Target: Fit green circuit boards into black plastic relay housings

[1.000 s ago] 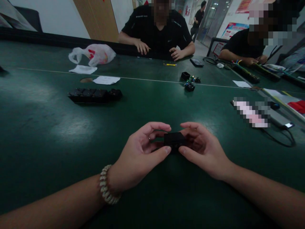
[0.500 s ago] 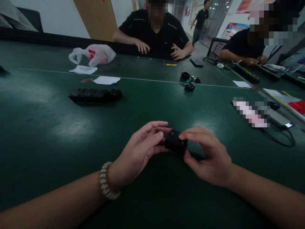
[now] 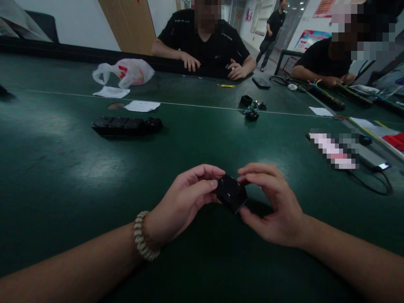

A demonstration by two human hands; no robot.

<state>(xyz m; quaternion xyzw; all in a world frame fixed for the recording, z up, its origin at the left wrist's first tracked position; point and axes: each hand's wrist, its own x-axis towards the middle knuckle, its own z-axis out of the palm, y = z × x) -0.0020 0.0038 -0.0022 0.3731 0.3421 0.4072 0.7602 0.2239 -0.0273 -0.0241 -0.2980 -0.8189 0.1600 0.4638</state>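
Note:
A small black box-shaped part [image 3: 232, 193] is held tilted between my two hands, above the dark green table [image 3: 176, 147]. My left hand [image 3: 189, 195] grips its left corner between thumb and fingers, and a beaded bracelet [image 3: 143, 236] circles that wrist. On the right side of the part, my right hand [image 3: 274, 206] touches it with thumb and fingertips. Further back on the left lies a row of similar black blocks [image 3: 121, 126]. Behind the part, a small open black box [image 3: 246, 100] stands beside loose pieces with green boards [image 3: 252, 112].
A plastic bag [image 3: 129, 72] and white paper slips [image 3: 142, 106] lie at the back left. On the right are a phone [image 3: 333, 151] with a cable and a grey device [image 3: 368, 153]. Two people sit across the table; another person stands behind them.
The black part has turned and tilted between my hands. My right fingers have shifted off its top to its side. The person in the background has moved.

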